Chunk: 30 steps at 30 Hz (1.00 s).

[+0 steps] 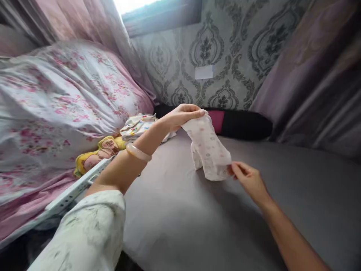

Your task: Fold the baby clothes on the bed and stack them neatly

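Observation:
A small white garment (208,147) with a faint pink print hangs above the grey bed sheet (197,218). My left hand (183,114) pinches its top edge, fingers closed on the cloth. A pale bangle sits on that wrist. Lower and to the right, my right hand (248,178) pinches the garment's bottom corner between thumb and fingers. The cloth is stretched slanting between the two hands.
A floral pink and white quilt (62,105) is heaped at the left. A folded printed cloth (138,126) and a yellow cartoon cushion (98,154) lie beside it. A black and magenta bolster (239,124) runs along the patterned wall. A white rail (70,194) lies at left.

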### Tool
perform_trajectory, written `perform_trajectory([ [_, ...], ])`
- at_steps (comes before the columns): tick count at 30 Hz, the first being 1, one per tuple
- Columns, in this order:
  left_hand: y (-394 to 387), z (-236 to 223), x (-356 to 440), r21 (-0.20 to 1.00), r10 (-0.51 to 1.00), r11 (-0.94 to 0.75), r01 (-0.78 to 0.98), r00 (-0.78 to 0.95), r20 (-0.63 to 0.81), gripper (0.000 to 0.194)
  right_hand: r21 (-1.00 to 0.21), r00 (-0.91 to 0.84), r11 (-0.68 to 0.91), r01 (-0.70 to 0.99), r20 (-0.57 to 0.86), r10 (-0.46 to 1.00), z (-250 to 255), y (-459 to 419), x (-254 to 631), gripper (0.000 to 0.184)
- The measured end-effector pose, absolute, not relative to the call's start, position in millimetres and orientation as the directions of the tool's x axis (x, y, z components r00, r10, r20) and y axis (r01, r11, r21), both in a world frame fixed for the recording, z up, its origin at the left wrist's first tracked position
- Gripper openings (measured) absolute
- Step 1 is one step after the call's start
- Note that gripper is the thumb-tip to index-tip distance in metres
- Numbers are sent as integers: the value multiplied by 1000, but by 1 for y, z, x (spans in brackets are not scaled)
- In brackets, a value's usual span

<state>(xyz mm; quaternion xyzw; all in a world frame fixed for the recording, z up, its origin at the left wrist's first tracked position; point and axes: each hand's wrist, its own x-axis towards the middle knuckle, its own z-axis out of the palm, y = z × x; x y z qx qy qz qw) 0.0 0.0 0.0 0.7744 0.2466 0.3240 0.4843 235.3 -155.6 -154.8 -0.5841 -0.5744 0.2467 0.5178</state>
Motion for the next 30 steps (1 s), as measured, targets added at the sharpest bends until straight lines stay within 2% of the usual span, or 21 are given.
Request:
perform_trajectory([
  [2, -15, 3, 5, 898, 651, -431, 86, 719, 243, 39, -858, 352, 226, 461, 411, 841, -135, -152, 233, 39],
  [4, -29, 7, 9, 886, 603, -453, 103, 767, 220, 38, -824, 390, 280, 493, 497, 776, -119, -150, 227, 34],
  [7, -46, 14, 13, 863, 526, -488, 131, 833, 172, 36, -762, 225, 443, 473, 590, 776, -105, -147, 212, 38],
  [10, -53, 19, 14, 838, 481, -521, 161, 867, 133, 29, -757, 88, 470, 455, 563, 822, -103, -147, 201, 36],
  [12, -52, 20, 14, 821, 518, -542, 181, 841, 157, 23, -731, 66, 438, 522, 547, 834, -105, -149, 201, 25],
  [14, -47, 18, 13, 820, 593, -536, 201, 781, 195, 18, -652, 69, 413, 635, 581, 811, -107, -152, 206, 21],
  [18, -33, 8, 13, 880, 707, -414, 233, 691, 150, 15, -461, 74, 325, 826, 659, 748, -101, -164, 217, 27],
  [21, -22, -2, 18, 931, 777, -320, 178, 612, 150, 18, -390, 52, 294, 873, 673, 738, -90, -183, 207, 29],
  [24, -17, -14, 28, 969, 827, -237, 66, 537, 166, 22, -381, -75, 393, 837, 631, 772, -84, -207, 181, 29],
  [26, -19, -21, 36, 981, 830, -195, 0, 533, 165, 26, -378, -237, 484, 789, 540, 807, -84, -222, 162, 28],
  [30, -37, -36, 48, 984, 748, -167, -62, 642, 167, 32, -389, -557, 644, 659, 324, 765, -87, -235, 150, 19],
])
